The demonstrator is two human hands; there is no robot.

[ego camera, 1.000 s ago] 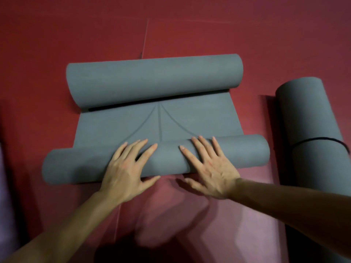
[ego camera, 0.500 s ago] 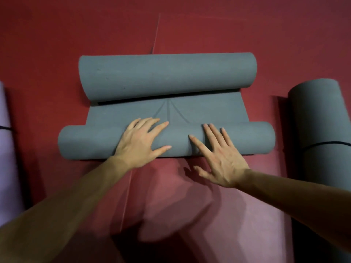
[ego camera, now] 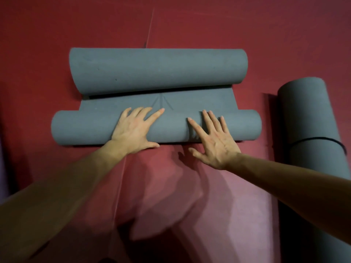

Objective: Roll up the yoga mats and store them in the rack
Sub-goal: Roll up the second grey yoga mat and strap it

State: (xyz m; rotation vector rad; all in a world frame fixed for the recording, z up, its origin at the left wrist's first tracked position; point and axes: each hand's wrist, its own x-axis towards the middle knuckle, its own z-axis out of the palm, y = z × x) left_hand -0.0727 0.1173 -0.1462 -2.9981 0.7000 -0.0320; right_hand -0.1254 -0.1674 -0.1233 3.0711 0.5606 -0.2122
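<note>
The near roll [ego camera: 91, 128] had crept farther up the grey mat [ego camera: 199, 101] since a moment before, leaving only a narrow flat strip between it and the fat far roll [ego camera: 157, 70]. Both hands lay flat and open on the near roll, gripping nothing: the left hand [ego camera: 133, 133] with fingers spread toward the strip, the right hand [ego camera: 214, 143] with its heel hanging off the roll's near edge. To the right, well apart, a second rolled grey mat [ego camera: 307, 120] lay bound by a thin black band [ego camera: 319, 139]. At the left edge something pale purple [ego camera: 2, 149] showed, perhaps another mat. The mats looked soft, matte and foamy on the smooth red floor [ego camera: 190, 186].
</note>
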